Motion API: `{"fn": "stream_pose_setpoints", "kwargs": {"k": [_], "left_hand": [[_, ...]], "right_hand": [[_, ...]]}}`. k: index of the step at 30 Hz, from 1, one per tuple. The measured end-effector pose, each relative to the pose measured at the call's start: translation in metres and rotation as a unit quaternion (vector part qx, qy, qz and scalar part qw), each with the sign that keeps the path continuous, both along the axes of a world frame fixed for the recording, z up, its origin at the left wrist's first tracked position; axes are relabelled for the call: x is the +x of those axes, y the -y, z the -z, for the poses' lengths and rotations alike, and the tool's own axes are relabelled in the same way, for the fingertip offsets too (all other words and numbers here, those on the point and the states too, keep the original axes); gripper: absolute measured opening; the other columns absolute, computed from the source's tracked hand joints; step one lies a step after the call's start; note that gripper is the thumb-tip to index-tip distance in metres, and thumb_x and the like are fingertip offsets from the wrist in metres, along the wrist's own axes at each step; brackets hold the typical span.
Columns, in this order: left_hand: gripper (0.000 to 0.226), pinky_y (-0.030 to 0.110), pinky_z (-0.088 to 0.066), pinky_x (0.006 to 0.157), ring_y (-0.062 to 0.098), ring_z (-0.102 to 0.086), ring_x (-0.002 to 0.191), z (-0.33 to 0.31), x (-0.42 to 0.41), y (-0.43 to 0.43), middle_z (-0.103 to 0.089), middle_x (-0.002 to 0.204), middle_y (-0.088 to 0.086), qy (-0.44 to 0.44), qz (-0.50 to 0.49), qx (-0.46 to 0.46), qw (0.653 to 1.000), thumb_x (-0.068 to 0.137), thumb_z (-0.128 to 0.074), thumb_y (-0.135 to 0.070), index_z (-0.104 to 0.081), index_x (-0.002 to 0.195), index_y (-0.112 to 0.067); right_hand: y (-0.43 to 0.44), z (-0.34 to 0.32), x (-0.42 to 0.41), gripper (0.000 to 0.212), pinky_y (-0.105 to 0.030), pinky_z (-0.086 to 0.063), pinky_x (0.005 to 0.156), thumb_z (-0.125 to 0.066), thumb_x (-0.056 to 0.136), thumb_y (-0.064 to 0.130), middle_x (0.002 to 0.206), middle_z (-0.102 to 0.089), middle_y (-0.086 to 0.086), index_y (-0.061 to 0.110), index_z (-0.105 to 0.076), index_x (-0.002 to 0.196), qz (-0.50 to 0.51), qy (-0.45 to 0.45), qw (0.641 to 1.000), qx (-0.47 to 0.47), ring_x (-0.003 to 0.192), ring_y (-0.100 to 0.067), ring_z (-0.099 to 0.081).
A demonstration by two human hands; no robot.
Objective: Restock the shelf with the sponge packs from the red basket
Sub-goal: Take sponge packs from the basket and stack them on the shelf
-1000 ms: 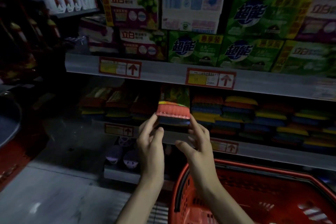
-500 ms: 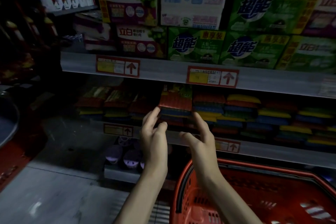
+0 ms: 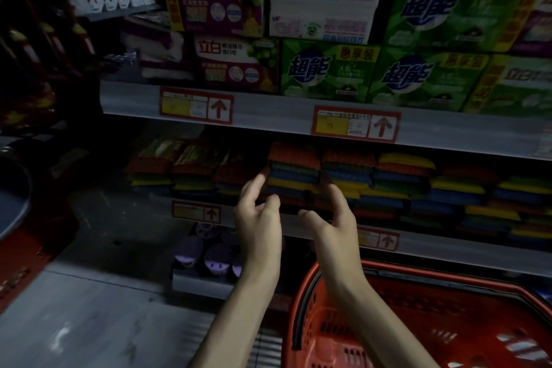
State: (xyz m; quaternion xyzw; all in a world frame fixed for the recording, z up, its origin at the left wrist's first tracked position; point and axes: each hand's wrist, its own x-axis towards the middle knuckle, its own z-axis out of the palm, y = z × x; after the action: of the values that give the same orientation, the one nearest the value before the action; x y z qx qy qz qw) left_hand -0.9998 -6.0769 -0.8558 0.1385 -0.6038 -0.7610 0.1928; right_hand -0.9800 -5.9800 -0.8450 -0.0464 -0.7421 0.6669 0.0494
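A sponge pack (image 3: 294, 170) with red, green, blue and yellow layers lies on the middle shelf (image 3: 448, 243), among several stacks of similar packs (image 3: 418, 185). My left hand (image 3: 259, 218) and my right hand (image 3: 334, 218) hover just in front of it, fingers relaxed and apart, holding nothing. My left fingertips reach close to the pack's left edge; contact cannot be told. The red basket (image 3: 448, 323) stands at the lower right under my right forearm; I see no packs in its visible part.
Green and purple detergent boxes (image 3: 328, 72) fill the upper shelf, whose rail carries red price tags (image 3: 355, 124). Purple round items (image 3: 206, 257) sit on the bottom shelf. A grey floor spreads at the lower left, with dark racks and a red object (image 3: 27, 260) at the far left.
Both hands held the sponge pack a second ago. They pushed it onto the shelf stack, let go, and now hang open just in front of it.
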Motion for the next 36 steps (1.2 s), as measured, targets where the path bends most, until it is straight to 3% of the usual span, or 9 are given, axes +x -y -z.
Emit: {"fn": "stream_pose_setpoints", "kwargs": {"k": [4,8,13,17,20,25,28,31,36], "left_hand": [[0.048,-0.002,-0.045,0.074,-0.033,-0.053,0.089,0.003,-0.001,0.0,-0.053,0.149,-0.002,-0.002,0.001,0.004,1.0,0.101,-0.054,0.003,-0.054,0.146,-0.013],[0.049,0.0,-0.046,0.082,-0.027,-0.053,0.095,0.006,-0.001,0.002,-0.054,0.146,-0.006,0.001,0.009,-0.006,1.0,0.101,-0.054,0.002,-0.054,0.147,-0.016],[0.048,-0.002,-0.045,0.078,-0.034,-0.052,0.091,0.007,0.001,0.004,-0.054,0.138,-0.011,-0.002,0.002,-0.014,1.0,0.101,-0.055,0.001,-0.055,0.144,-0.021],[0.048,0.002,-0.049,0.079,-0.025,-0.056,0.097,0.005,0.005,0.005,-0.057,0.131,-0.01,0.003,-0.006,-0.027,1.0,0.1,-0.058,-0.001,-0.057,0.141,-0.025],[0.046,0.011,-0.05,0.089,-0.007,-0.059,0.113,0.002,0.009,0.004,-0.061,0.131,-0.009,-0.009,-0.003,-0.032,0.999,0.099,-0.059,0.002,-0.06,0.135,-0.027],[0.037,0.024,-0.055,0.095,-0.004,-0.065,0.112,0.001,0.023,-0.008,-0.067,0.124,-0.013,-0.018,0.017,-0.055,0.998,0.096,-0.068,-0.007,-0.066,0.122,-0.033],[0.03,0.023,-0.057,0.091,-0.001,-0.068,0.109,-0.004,0.035,-0.02,-0.07,0.118,-0.011,-0.028,0.034,-0.078,0.996,0.095,-0.073,-0.014,-0.068,0.12,-0.031],[0.03,0.022,-0.055,0.088,0.001,-0.068,0.11,-0.011,0.053,-0.034,-0.071,0.117,-0.01,-0.034,0.068,-0.103,0.992,0.093,-0.075,-0.018,-0.068,0.118,-0.034],[0.03,0.025,-0.055,0.09,0.002,-0.068,0.11,-0.03,0.095,-0.071,-0.074,0.111,-0.015,-0.053,0.145,-0.158,0.975,0.09,-0.077,-0.022,-0.07,0.117,-0.034]], "right_hand": [[0.002,-0.001,0.001,0.068,-0.035,-0.031,0.121,-0.063,0.098,0.016,0.163,-0.032,0.011,0.028,-0.034,0.158,0.008,-0.004,1.0,0.001,0.15,-0.009,-0.029],[0.006,0.004,0.002,0.066,-0.044,-0.036,0.121,-0.062,0.098,0.015,0.16,-0.037,0.011,0.028,-0.036,0.158,0.016,-0.002,1.0,-0.001,0.147,-0.011,-0.036],[0.008,0.009,0.002,0.066,-0.045,-0.041,0.117,-0.062,0.095,0.021,0.159,-0.038,0.012,0.034,-0.037,0.155,0.024,-0.001,1.0,-0.008,0.142,-0.016,-0.047],[0.005,0.009,0.003,0.064,-0.036,-0.041,0.114,-0.061,0.097,0.015,0.158,-0.04,0.012,0.031,-0.04,0.155,0.023,-0.005,1.0,-0.008,0.143,-0.012,-0.043],[0.0,0.004,0.004,0.063,-0.026,-0.041,0.106,-0.06,0.097,0.011,0.156,-0.043,0.009,0.028,-0.041,0.155,0.025,-0.005,1.0,-0.008,0.141,-0.009,-0.043],[-0.015,-0.001,0.01,0.058,-0.026,-0.039,0.109,-0.06,0.098,0.011,0.153,-0.047,0.01,0.027,-0.045,0.152,0.022,-0.026,0.999,0.011,0.141,-0.007,-0.042],[-0.035,-0.005,0.016,0.053,-0.022,-0.039,0.109,-0.06,0.1,0.015,0.15,-0.049,0.013,0.029,-0.048,0.149,0.024,-0.052,0.998,0.038,0.138,-0.003,-0.044],[-0.063,-0.007,0.025,0.049,-0.029,-0.048,0.108,-0.064,0.1,0.022,0.142,-0.054,0.017,0.033,-0.051,0.146,0.026,-0.077,0.995,0.064,0.13,0.004,-0.049],[-0.137,-0.012,0.049,0.05,-0.007,-0.047,0.091,-0.07,0.097,0.03,0.137,-0.055,0.022,0.035,-0.053,0.144,0.013,-0.096,0.984,0.148,0.125,0.011,-0.05]]}}
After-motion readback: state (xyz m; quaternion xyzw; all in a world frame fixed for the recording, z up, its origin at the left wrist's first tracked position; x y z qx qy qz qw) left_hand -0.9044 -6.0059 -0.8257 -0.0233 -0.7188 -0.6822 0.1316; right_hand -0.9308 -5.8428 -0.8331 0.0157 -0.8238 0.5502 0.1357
